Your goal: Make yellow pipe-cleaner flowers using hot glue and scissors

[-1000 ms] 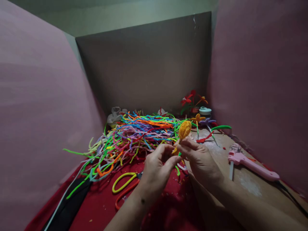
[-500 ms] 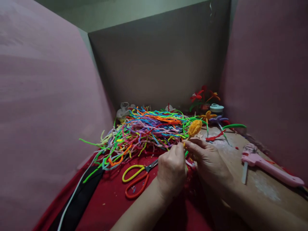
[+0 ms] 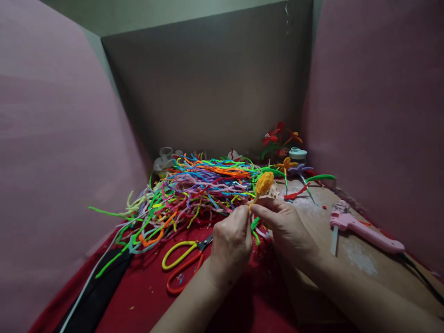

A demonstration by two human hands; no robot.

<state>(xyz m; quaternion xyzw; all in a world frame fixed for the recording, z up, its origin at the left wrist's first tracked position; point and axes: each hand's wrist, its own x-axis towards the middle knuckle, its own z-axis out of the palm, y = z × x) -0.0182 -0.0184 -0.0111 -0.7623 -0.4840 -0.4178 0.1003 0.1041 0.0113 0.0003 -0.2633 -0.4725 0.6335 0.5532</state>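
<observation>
Between my two hands stands a yellow pipe-cleaner flower (image 3: 264, 183), its fuzzy bud pointing up and to the right. My left hand (image 3: 231, 243) is closed around the lower end of its thin stem. The thumb and fingers of my right hand (image 3: 286, 226) pinch the same stem just under the bud. Part of the stem is hidden by my fingers. Under my left forearm and hand lie scissors (image 3: 180, 255) with one yellow and one red handle, their blades partly covered. A short green pipe-cleaner piece (image 3: 255, 224) shows between my hands.
A large heap of coloured pipe cleaners (image 3: 204, 185) lies ahead on the red cloth (image 3: 138, 296). On the board (image 3: 322, 259) at right rest a pink glue gun (image 3: 367, 233) and finished flowers, one orange (image 3: 286, 164), one purple (image 3: 301, 170). Behind stands a lidded jar (image 3: 297, 154).
The view has shifted, so the whole scene sits further left. Both hands still hold the yellow flower, with a little more of its stem showing under the bud.
</observation>
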